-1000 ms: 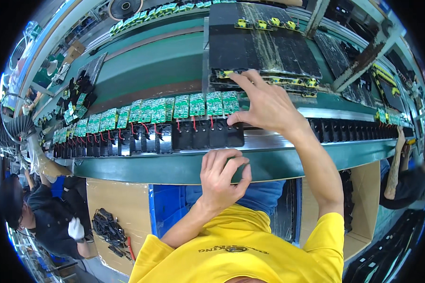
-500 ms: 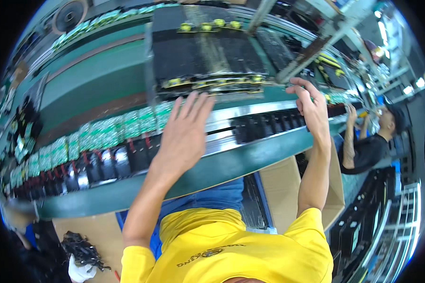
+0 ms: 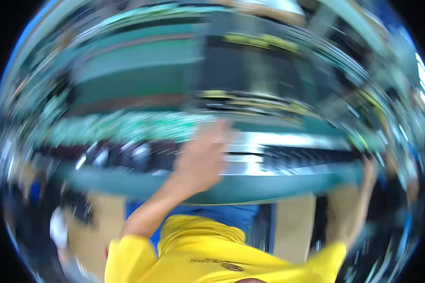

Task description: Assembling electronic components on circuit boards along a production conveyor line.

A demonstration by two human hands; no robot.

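Note:
My left hand (image 3: 204,154) hangs over the near edge of the bench line, beside the right end of a row of green circuit boards (image 3: 127,127). Motion smears its fingers, so I cannot make out whether they hold anything. Far to the right, my right hand (image 3: 370,165) reaches out toward blurred yellow-and-green parts (image 3: 361,141) at the line's right end; its fingers are not distinct either. Dark, shiny flat pieces (image 3: 139,154) lie in a row below the boards. Another row of dark pieces (image 3: 307,153) runs between my hands, along a bright metal strip (image 3: 293,140).
Beyond the strip lies a black panel (image 3: 222,66) bearing yellow-topped parts (image 3: 259,40). A green bench edge (image 3: 278,187) runs in front of me. Cardboard (image 3: 295,221) stands below it. Blurred people are at the right and lower left; someone's arm (image 3: 269,13) shows at the top.
The view has swung, and everything is more blurred. My right arm has stretched farther right and lower. My left hand remains above the boards' right end.

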